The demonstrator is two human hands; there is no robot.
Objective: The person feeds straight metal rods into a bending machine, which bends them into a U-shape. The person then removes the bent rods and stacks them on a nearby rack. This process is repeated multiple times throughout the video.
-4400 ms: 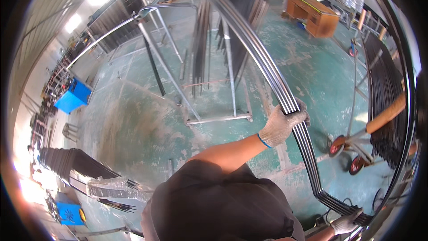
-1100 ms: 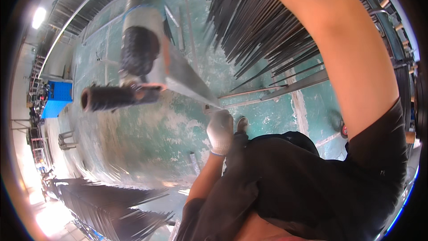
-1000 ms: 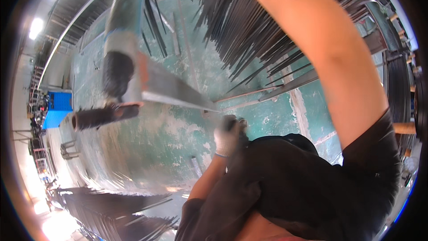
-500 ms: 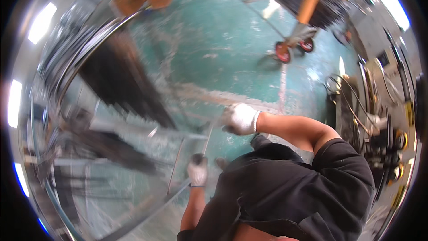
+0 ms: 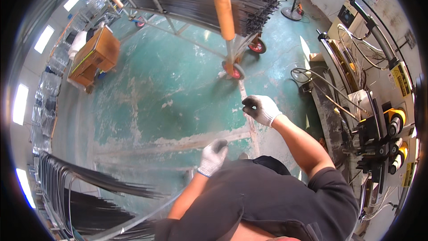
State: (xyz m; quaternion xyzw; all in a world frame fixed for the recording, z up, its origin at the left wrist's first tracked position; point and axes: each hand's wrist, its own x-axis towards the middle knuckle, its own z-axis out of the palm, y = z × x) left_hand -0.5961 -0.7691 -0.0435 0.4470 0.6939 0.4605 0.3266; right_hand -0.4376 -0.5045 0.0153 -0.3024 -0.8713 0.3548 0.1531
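My right hand [image 5: 261,110], in a white glove with dark-coated fingers, is raised over the floor. Its thumb and fingers curl together into a small ring; whatever they may hold cannot be made out. Lower and to the left, close to my body, is my left hand [image 5: 212,157] in a similar glove. Its fingers look closed and slightly blurred, and no object shows clearly in them. Beyond my left forearm, long thin black strips [image 5: 104,179] hang in a bundle over a rack at the lower left.
A wheeled cart [image 5: 221,4] with orange-sleeved posts carries a stack of black strips ahead. A brown wooden desk [image 5: 96,56] stands at far left. On the right is a machine [image 5: 379,147] with cables and yellow-black parts. A metal bar [image 5: 129,224] crosses the lower left.
My view has swung right, away from the hanging strips and toward the machine. The thin rod seen between my hands earlier no longer shows. My right hand has moved forward and right.
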